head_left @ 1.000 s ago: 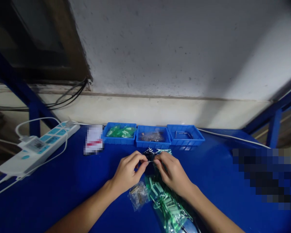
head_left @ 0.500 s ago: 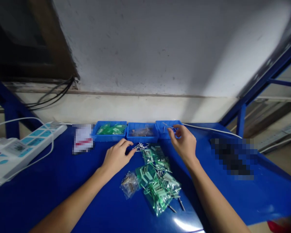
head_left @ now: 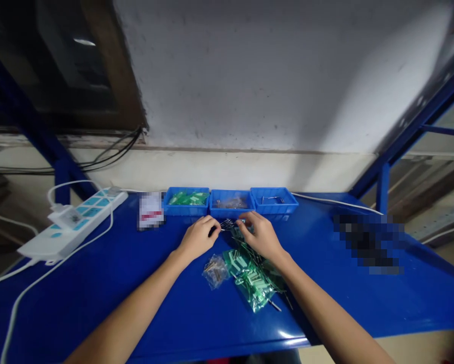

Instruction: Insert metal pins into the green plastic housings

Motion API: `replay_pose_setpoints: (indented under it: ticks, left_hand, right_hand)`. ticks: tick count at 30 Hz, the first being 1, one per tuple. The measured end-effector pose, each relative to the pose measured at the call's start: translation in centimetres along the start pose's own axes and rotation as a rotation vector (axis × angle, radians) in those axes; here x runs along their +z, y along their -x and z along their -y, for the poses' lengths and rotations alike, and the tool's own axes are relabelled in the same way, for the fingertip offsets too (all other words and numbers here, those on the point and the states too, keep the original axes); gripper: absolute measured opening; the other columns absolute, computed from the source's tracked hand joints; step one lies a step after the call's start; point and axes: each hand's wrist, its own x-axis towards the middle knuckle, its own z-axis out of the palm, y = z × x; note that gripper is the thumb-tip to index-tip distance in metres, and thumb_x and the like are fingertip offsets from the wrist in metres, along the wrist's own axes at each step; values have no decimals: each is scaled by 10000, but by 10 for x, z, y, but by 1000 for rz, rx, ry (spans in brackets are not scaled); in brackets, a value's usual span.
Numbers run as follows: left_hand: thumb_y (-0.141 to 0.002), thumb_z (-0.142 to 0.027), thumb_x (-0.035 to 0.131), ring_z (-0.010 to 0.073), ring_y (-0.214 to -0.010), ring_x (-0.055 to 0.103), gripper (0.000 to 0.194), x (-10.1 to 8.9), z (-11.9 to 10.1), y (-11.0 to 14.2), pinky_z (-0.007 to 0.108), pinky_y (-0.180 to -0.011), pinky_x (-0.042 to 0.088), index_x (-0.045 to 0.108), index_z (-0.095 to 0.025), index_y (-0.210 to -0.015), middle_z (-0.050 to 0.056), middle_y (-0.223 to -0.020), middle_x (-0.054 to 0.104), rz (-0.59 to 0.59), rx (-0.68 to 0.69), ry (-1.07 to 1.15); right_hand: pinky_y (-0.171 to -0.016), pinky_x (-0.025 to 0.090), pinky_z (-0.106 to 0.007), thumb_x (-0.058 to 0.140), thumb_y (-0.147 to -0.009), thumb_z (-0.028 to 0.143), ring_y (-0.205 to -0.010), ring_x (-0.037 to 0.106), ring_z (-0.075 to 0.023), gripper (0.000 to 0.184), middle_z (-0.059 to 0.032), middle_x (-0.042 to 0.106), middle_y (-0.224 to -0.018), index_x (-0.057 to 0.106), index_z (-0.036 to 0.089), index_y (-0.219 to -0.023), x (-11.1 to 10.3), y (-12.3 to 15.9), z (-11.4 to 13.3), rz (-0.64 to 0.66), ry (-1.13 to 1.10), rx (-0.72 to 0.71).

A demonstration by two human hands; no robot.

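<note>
My left hand (head_left: 200, 236) is at the left side of a small pile of thin metal pins (head_left: 227, 224), its thumb and fingertips pinched together. What lies between those fingertips is too small to make out. My right hand (head_left: 264, 236) reaches over the same pile from the right, thumb and index finger apart, and covers part of it. Below the hands lie green clear bags (head_left: 254, 283) with pale strips inside, and loose metal rods (head_left: 274, 305) stick out beside them. A clear bag of brownish metal pieces (head_left: 215, 271) lies to their left.
Along the back stand three blue bins: one with green packets (head_left: 189, 197), one with clear bags (head_left: 231, 202), and one with a few metal rods (head_left: 273, 199). A white power strip (head_left: 73, 227) with cables is at left. A blurred dark object (head_left: 367, 242) lies at right.
My right hand has come down from the right bin to the pin pile. My left hand has closed from an open reach into a pinch. The view has shifted slightly.
</note>
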Motion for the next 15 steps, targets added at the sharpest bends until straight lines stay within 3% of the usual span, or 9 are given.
replay_pose_setpoints:
  ticks: [7, 11, 15]
  left_hand:
    - [-861, -191, 421, 149, -717, 562, 165, -4, -5, 0, 254, -663, 414, 560, -178, -773, 16, -774, 604, -54, 31, 218]
    - [-880, -237, 417, 135, -659, 556, 196, -4, -6, 0, 236, -621, 393, 548, -176, -749, -3, -718, 605, -29, 5, 284]
    - [-901, -296, 396, 138, -660, 575, 250, -3, -4, -1, 235, -633, 405, 546, -169, -746, -1, -695, 615, -51, -39, 343]
  right_hand:
    - [-668, 425, -252, 530, -866, 279, -771, 556, -156, 121, -39, 577, -850, 586, 196, -934, 3, 2, -3, 151, -3, -149]
    - [-680, 416, -257, 497, -878, 226, -759, 538, -151, 85, -35, 572, -819, 566, 188, -845, 1, 2, -4, 143, -4, -179]
    - [-699, 409, -262, 538, -862, 294, -792, 535, -162, 111, -33, 575, -817, 562, 186, -877, 2, 3, 2, 160, 15, -216]
